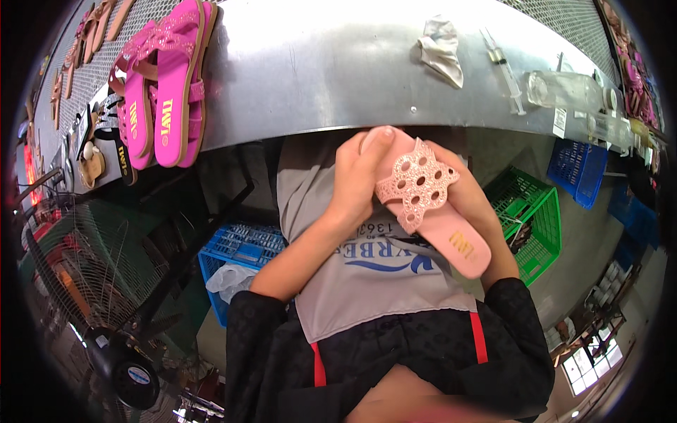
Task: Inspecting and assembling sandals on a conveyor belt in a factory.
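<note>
A light pink slide sandal with a perforated, studded strap is held over my lap, below the edge of a metal worktable. My left hand grips its toe end, thumb pressed on the front of the insole. My right hand cups the sandal from underneath along its right side. Both forearms come up from black sleeves over a grey apron.
Bright magenta sandals lie stacked on the table's left part. A crumpled white cloth, a syringe and a clear bottle lie at its right. Blue crates and a green crate stand on the floor; a fan is lower left.
</note>
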